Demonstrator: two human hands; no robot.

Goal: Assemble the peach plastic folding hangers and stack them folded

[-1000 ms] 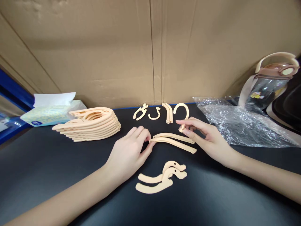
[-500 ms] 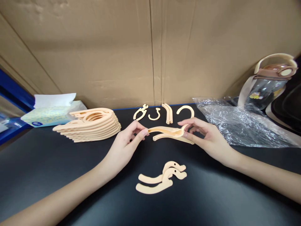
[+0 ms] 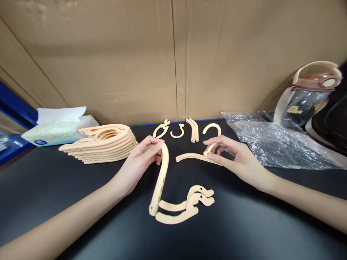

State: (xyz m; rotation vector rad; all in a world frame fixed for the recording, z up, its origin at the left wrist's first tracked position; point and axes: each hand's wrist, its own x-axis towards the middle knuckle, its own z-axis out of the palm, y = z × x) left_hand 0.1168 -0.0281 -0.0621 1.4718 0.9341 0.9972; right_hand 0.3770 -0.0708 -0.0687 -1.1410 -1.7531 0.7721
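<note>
Near the middle of the black tabletop, my left hand [image 3: 148,151] pinches a long curved cream hanger arm [image 3: 159,180] by its upper end. The arm slants down toward me, its lower end beside a pair of flat, curved hanger pieces [image 3: 179,216] with small dark holes. My right hand [image 3: 230,153] is closed on a cream hanger hook [image 3: 213,126]; its large curve rises above the fingers and its small end shows between thumb and fingers. Another curved hanger arm [image 3: 189,156] lies on the table below the right hand, its right end partly hidden by the fingers.
A stack of cream hangers [image 3: 108,151] and a tissue box [image 3: 56,131] stand at left. Loose parts at the back include a small hook [image 3: 177,135] and narrow curved strips [image 3: 193,130]. Clear plastic wrap [image 3: 271,141] and a strapped bottle [image 3: 311,101] are at right, cardboard [image 3: 121,65] behind.
The hanger arm has come away from the hook and swung from level between both hands to pointing down toward me in my left hand. My right hand stays nearly in place.
</note>
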